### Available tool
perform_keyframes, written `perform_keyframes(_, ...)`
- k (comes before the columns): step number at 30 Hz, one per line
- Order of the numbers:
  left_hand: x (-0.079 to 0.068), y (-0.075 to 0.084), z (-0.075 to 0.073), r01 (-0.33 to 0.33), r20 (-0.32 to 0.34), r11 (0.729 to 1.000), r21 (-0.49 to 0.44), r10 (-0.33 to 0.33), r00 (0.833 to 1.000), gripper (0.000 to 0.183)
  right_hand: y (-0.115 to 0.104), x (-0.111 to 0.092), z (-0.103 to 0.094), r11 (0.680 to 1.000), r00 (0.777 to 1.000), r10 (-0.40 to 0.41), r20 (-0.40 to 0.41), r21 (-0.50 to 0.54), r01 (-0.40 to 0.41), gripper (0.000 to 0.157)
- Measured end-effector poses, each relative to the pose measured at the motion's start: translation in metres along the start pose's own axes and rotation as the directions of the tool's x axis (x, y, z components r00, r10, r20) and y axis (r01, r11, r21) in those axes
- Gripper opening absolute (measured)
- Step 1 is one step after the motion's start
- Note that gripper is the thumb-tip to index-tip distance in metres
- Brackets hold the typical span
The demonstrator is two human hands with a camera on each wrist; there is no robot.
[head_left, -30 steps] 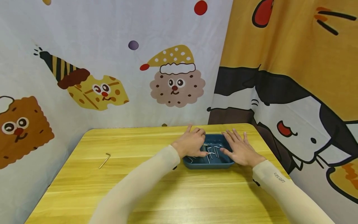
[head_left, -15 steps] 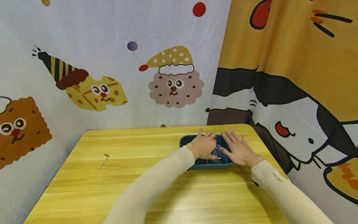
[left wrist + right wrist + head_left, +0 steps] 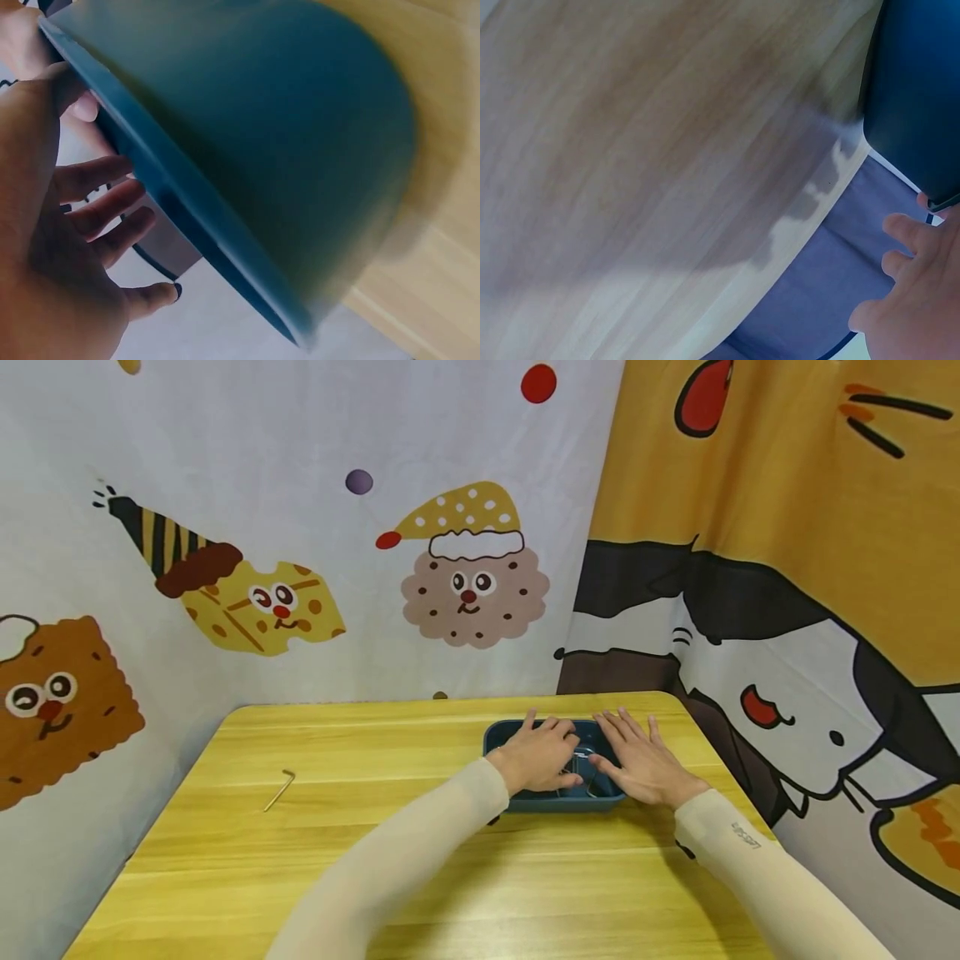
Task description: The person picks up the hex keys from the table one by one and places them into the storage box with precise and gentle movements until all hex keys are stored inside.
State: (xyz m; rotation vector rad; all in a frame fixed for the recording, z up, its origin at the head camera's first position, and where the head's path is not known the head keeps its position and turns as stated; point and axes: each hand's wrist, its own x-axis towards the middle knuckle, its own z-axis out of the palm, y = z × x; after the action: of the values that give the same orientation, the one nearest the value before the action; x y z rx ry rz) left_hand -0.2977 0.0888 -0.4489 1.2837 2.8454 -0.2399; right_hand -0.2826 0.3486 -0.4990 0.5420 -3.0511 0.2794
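Observation:
A dark blue tray (image 3: 566,805) stands near the far edge of the wooden table, with several thin L-shaped metal pieces, like hex keys (image 3: 582,755), lying inside. Over its left half my left hand (image 3: 542,756) reaches in, fingers spread and bent downward, thumb toward the near side. From the left wrist view, that hand (image 3: 75,247) dips past the tray's rim (image 3: 172,157); its grasp on any key is not visible. My right hand (image 3: 645,764) lies flat with spread fingers on the tray's right rim. In the right wrist view its fingers (image 3: 909,229) appear beside the tray wall.
One brass-coloured hex key (image 3: 280,791) lies alone on the left of the table (image 3: 360,760). Behind the table hangs a printed cloth (image 3: 375,668) with cartoon figures, and another yellow, black and white one (image 3: 795,677) hangs at the right.
My left hand has moved right and deeper over the tray, then slightly back left. The keys inside have shifted. My right hand stays at the right rim.

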Motion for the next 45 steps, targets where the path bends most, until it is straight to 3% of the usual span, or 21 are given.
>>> perform_keyframes(14,-0.057,-0.038,0.008,0.028,-0.102,0.987,-0.161,-0.045,0.994,0.062,0.006,-0.002,0.001,1.0,1.0,0.008,-0.006,0.03,-0.008,0.087)
perform_keyframes(29,-0.128,-0.093,0.03,0.079,-0.232,0.958,-0.276,-0.146,0.962,0.058,0.003,-0.003,-0.002,0.999,1.0,0.002,-0.003,0.036,-0.002,0.088)
perform_keyframes(38,-0.187,-0.133,0.055,0.192,-0.248,0.924,-0.332,-0.282,0.927,0.058,0.005,-0.004,-0.005,1.0,1.0,-0.004,-0.01,0.022,0.004,0.086)
perform_keyframes(45,-0.247,-0.171,0.071,0.292,-0.181,0.896,-0.335,-0.365,0.913,0.045,0.004,-0.002,0.0,1.0,1.0,-0.011,-0.009,0.024,0.011,0.089)
